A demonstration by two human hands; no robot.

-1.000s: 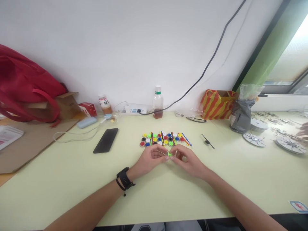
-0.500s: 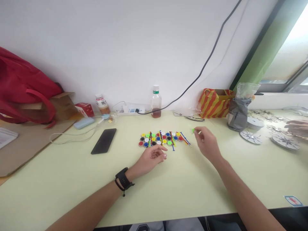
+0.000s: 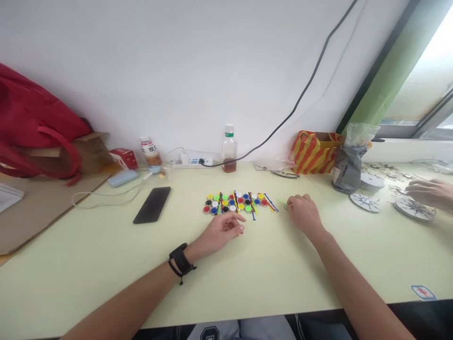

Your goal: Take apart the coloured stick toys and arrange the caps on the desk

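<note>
Rows of small coloured round caps (image 3: 233,203) with thin coloured sticks laid across them lie in the middle of the pale yellow-green table (image 3: 106,264). My left hand (image 3: 221,232), with a black watch at the wrist, rests just in front of the caps, fingers loosely curled with nothing visible in them. My right hand (image 3: 302,213) sits to the right of the caps, its fingers pinched on a small green piece (image 3: 283,203) at the table's surface.
A black phone (image 3: 152,204) lies left of the caps. Bottles (image 3: 229,149), a power strip (image 3: 193,162) and a striped bag (image 3: 313,152) line the wall. A red bag (image 3: 35,127) sits far left. Another person's hand (image 3: 423,192) works on white discs (image 3: 364,202) at the right.
My hands were together on the green piece in front of the caps. My right hand carried it up and right, then lowered it to the table; my left hand stayed put.
</note>
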